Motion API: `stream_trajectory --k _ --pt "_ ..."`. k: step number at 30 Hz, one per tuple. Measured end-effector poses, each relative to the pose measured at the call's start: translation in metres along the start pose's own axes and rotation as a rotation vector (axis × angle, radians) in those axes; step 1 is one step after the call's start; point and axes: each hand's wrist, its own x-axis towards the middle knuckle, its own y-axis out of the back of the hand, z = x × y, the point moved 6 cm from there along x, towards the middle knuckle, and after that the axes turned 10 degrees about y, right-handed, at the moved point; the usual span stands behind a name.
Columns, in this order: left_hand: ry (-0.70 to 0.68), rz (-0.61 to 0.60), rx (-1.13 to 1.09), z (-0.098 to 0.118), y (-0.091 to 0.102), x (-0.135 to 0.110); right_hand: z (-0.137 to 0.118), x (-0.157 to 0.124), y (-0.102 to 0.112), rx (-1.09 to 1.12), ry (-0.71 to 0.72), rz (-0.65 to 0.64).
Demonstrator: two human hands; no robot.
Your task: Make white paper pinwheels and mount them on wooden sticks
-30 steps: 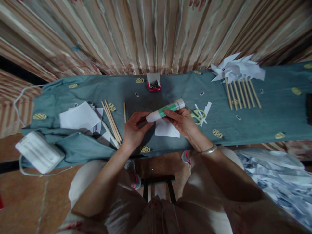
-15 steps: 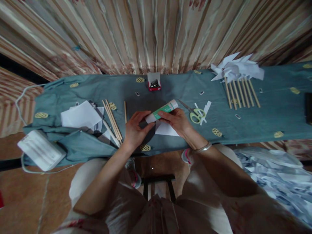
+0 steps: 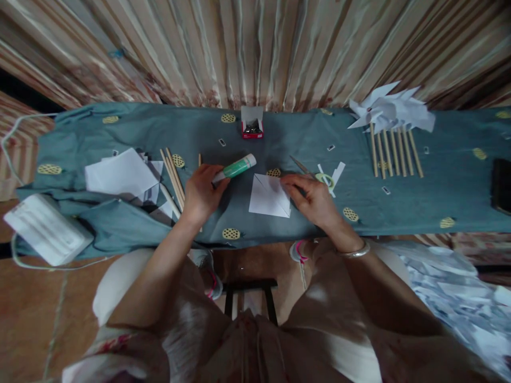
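Your left hand (image 3: 203, 194) grips the smooth, cylindrical glue stick (image 3: 236, 168), white with a green label, its far end tilted up and to the right over the cloth, while your right hand (image 3: 311, 199) has its bent fingertips at the upper right corner of the paper square (image 3: 268, 205); you can't tell from here whether they pinch it or only touch it. That square is thin, white and matte, with diagonal lines running to its corners. Beside your right hand, and partly hidden by it, lie the scissors (image 3: 326, 181) with yellow-green loops, next to narrow paper strips (image 3: 339, 171). Half a second ago both your hands were on the glue stick above the square; now your right has let go of it, your left has drawn it leftward, and the square shows more fully. The table wears a slightly rumpled teal tablecloth (image 3: 399, 213) printed with yellow pineapples, carrying round wooden sticks (image 3: 174, 175), a small open red box (image 3: 252, 133) and a row of crisp paper pinwheels (image 3: 395, 111), and behind it hangs a pleated, striped curtain (image 3: 255, 53)
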Motion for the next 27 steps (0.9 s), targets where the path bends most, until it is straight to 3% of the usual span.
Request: stream_trajectory --k 4,9,14,27 --pt "-0.186 -0.01 0.026 0.025 -0.006 -0.013 -0.004 -0.011 -0.001 -0.071 0.082 -0.075" --pt "-0.49 -0.279 0.187 0.07 -0.049 -0.054 -0.003 -0.018 -0.007 -0.094 0.105 -0.096" --pt "-0.53 -0.376 0.279 0.08 -0.068 -0.067 -0.003 -0.02 -0.009 -0.086 0.111 -0.126" --pt "-0.555 -0.332 0.288 0.085 -0.059 -0.072 0.001 -0.032 -0.002 0.114 0.0 -0.228"
